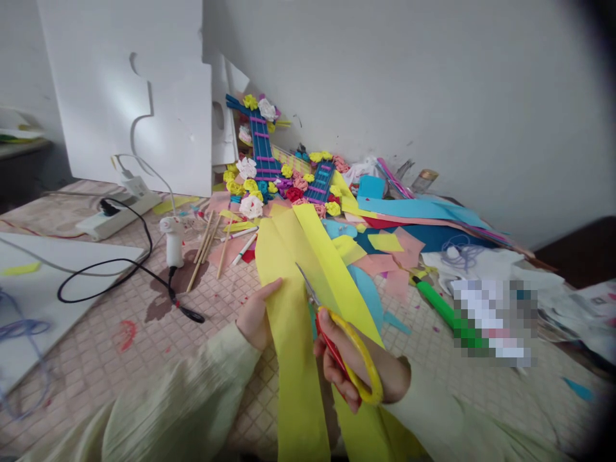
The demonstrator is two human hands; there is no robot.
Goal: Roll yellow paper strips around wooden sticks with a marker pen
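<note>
My right hand is closed round the yellow and red handles of a pair of scissors. The blades point away from me into a long sheet of yellow paper, between two strips of it. My left hand grips the left strip of that paper, thumb on top. The paper runs from my lap up across the table towards a craft piece of blue sticks and paper flowers leaning against the wall.
Scraps of blue, pink and yellow paper cover the table's middle and right. A glue gun with a black cord, wooden sticks and a white power strip lie left. White foam boards stand behind. A green-handled tool lies right.
</note>
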